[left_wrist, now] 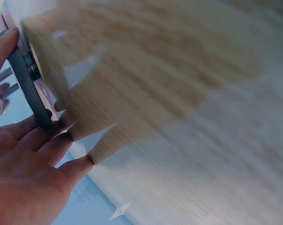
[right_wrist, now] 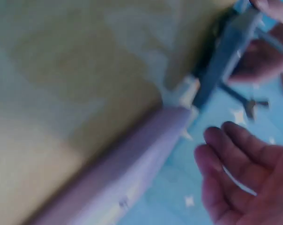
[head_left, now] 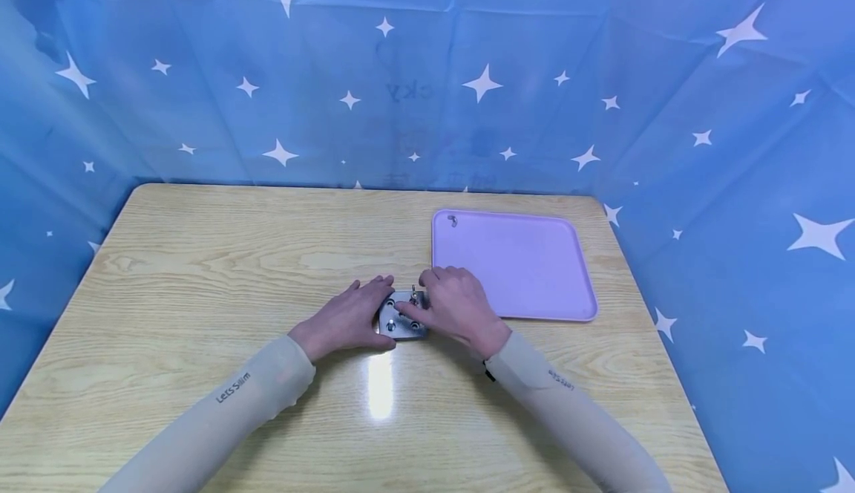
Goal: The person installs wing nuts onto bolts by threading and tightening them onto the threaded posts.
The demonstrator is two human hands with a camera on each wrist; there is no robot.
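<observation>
A small grey metal plate [head_left: 404,327] with upright bolts lies low on the table, slightly raised on dark feet in the left wrist view. My left hand [head_left: 350,316] grips its left side, thumb [left_wrist: 4,47] at one edge and fingers at the opposite one. One bolt carries a wing nut [right_wrist: 250,108] at its end. Over the plate's right side is my right hand [head_left: 457,307], thumb stretched across the plate and fingers loosely bent around the wing nut's place. In the right wrist view its fingertips [right_wrist: 212,136] stand apart from the nut; its thumb is out of that view.
A purple tray [head_left: 534,270] lies right of and beyond the plate, close to my right hand. A small metal piece [head_left: 453,220] sits in its far left corner. The wood-grain table [head_left: 234,255] ends at a blue star-patterned curtain [head_left: 427,70].
</observation>
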